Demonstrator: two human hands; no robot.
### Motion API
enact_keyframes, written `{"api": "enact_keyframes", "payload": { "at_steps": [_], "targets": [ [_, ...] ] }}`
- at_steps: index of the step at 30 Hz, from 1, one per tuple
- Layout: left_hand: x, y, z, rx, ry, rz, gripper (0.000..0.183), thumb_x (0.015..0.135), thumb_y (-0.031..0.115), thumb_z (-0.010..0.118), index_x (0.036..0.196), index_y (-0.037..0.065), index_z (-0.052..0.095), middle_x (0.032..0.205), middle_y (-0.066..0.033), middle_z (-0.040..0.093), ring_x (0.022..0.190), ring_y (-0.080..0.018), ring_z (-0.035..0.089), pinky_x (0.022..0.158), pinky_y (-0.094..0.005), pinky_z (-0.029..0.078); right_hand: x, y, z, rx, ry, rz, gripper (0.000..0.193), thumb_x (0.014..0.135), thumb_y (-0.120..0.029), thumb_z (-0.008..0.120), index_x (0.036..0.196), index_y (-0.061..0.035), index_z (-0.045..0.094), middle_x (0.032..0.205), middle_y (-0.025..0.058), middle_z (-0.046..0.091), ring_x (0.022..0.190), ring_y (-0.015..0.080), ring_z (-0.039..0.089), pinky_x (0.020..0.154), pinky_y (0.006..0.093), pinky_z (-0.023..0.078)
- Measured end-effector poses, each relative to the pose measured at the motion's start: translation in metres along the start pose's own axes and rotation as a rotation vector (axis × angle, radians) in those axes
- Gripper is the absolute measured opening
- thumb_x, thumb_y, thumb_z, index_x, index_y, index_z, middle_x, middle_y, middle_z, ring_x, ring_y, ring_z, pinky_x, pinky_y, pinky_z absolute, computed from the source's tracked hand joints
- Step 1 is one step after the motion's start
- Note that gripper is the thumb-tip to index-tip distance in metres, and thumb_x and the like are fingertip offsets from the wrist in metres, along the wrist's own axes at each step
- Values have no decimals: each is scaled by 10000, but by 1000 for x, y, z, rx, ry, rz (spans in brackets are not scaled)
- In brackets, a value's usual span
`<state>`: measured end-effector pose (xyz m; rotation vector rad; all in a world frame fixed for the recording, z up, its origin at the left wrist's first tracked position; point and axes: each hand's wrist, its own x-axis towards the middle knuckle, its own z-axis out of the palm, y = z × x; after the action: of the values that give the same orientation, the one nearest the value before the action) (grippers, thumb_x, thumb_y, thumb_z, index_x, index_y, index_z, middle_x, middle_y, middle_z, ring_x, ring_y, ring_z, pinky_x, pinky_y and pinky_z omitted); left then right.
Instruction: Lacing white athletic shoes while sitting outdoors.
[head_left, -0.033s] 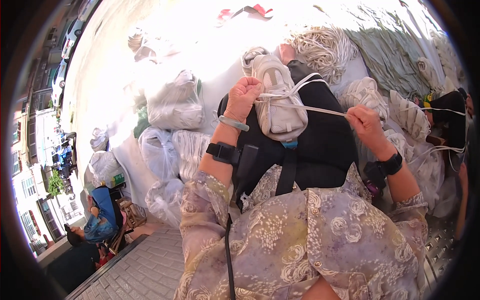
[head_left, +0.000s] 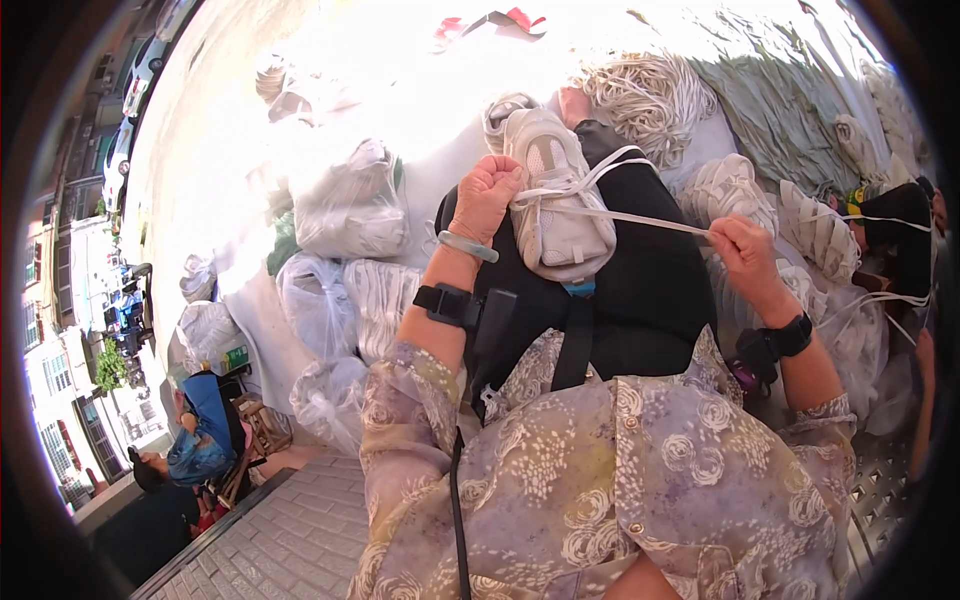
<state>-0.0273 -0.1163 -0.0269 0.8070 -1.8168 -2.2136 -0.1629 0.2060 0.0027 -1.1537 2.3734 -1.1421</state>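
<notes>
A pale grey and white sneaker (head_left: 566,240) rests on my lap over black trousers, its white shoelace (head_left: 650,219) threaded partway across the front. My right hand (head_left: 742,252) pinches one end of the lace and holds it taut, out to the right of the shoe. At the shoe's left edge, my left hand (head_left: 488,192) is closed, thumb against fingers, where the lace passes. The bit of lace between those fingertips is mostly hidden. Another length of lace loops loosely over my right knee.
Bundled white laces (head_left: 650,105) lie heaped beyond my knees. Clear plastic bags (head_left: 350,212) of pale goods stand at left. More sneakers (head_left: 728,193) sit at right, near another person with laces (head_left: 885,218). A seated person in blue (head_left: 205,445) is at the far left.
My right hand has moved slightly right, drawing the lace farther out. The small loop of lace by my left fingertips has shrunk. The shoe stays in place.
</notes>
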Motion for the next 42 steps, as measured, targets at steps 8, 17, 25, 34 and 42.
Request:
{"api": "enact_keyframes", "payload": {
  "at_steps": [8, 17, 25, 34, 42],
  "targets": [
    [4, -32, -5, 196, 140, 66, 64, 835, 80, 555, 879, 33, 555, 642, 10, 552, 571, -67, 510, 550, -217, 433, -72, 43, -60, -284, 162, 122, 28, 796, -18, 577, 792, 9, 576, 684, 93, 517, 587, 205, 498, 545, 288, 393],
    [-40, -15, 23, 921, 203, 164, 232, 720, 200, 656, 818, 32, 531, 650, -61, 547, 597, -193, 526, 589, -314, 440, -7, -13, -13, 23, -277, 22, 105, 760, -87, 619, 773, 1, 563, 707, 91, 521, 610, 235, 511, 553, 310, 398],
    [-50, -25, 11, 935, 190, 187, 217, 699, 185, 622, 745, 17, 492, 668, -131, 550, 634, -312, 550, 602, -387, 443, 67, -41, 74, 226, -154, -136, 171, 736, -127, 631, 818, -16, 530, 756, 113, 560, 680, 290, 553, 594, 346, 430],
    [-45, -18, 16, 1088, 151, 263, 133, 709, 145, 518, 684, 14, 510, 670, -176, 564, 658, -355, 569, 611, -426, 458, 109, -50, 90, 437, -829, 442, 162, 816, -181, 620, 791, -38, 549, 571, 24, 548, 456, 102, 529, 415, 238, 418],
    [-42, -20, 12, 995, 170, 318, 132, 706, 150, 547, 683, 20, 556, 578, -164, 545, 551, -317, 567, 556, -361, 452, 122, -77, 118, -409, -466, -350, 74, 721, -126, 571, 754, -61, 584, 705, 98, 623, 730, 213, 636, 603, 327, 493]
  ]
}}
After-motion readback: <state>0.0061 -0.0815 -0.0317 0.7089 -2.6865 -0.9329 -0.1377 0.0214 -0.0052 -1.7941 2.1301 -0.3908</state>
